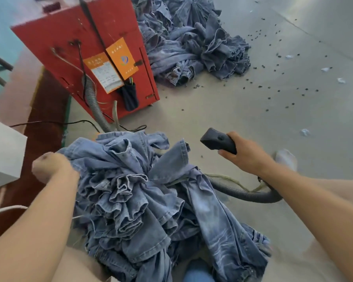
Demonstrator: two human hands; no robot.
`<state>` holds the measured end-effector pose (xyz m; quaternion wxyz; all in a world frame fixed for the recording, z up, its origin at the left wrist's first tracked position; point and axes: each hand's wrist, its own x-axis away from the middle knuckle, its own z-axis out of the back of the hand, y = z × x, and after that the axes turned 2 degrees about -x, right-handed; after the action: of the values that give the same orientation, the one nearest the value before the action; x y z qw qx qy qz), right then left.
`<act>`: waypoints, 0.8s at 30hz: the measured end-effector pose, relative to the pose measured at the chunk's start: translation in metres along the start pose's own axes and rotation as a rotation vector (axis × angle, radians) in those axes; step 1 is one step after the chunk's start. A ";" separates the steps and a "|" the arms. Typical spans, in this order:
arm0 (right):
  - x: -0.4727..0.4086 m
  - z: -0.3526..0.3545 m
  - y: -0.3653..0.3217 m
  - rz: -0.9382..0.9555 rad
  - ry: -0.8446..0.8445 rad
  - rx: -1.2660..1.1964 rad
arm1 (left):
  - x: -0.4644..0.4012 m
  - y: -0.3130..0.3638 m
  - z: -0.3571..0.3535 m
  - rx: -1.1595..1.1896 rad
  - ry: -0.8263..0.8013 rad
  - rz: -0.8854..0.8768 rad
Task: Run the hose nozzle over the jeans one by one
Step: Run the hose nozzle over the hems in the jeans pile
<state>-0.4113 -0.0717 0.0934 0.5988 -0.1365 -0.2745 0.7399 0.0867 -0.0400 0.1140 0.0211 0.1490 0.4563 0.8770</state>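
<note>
A bundle of blue jeans [143, 204] lies heaped in front of me, hems ruffled at its middle. My left hand [51, 167] grips the bundle's upper left edge, blurred with motion. My right hand [247, 153] holds the dark hose nozzle [216, 141] by its handle, its mouth pointing left, apart from the jeans and above the floor. The grey ribbed hose [243, 192] trails from under my right forearm and passes beneath the jeans.
A red machine cabinet [86, 43] stands at the back left with a ribbed hose and cables running from it. A second heap of jeans [194, 43] lies behind it. Dark scraps [273, 86] dot the grey floor. A white box [2, 151] sits at left.
</note>
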 end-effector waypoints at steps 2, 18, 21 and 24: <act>-0.003 -0.005 -0.003 -0.006 -0.012 -0.010 | 0.020 0.002 -0.008 0.050 -0.085 0.018; 0.014 -0.033 0.008 -0.222 -0.171 0.006 | 0.130 -0.064 -0.031 -1.542 -0.942 -2.190; 0.019 -0.030 0.014 -0.208 -0.149 -0.009 | 0.172 -0.076 -0.054 -1.716 -0.697 -1.941; 0.025 -0.025 0.020 -0.192 -0.038 -0.140 | 0.223 -0.078 -0.088 -2.057 -0.522 -1.508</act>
<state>-0.4204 -0.0438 0.0651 0.6507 -0.1370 -0.3487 0.6605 -0.1590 -0.0263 0.0576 0.6971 -0.0616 -0.4675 0.5401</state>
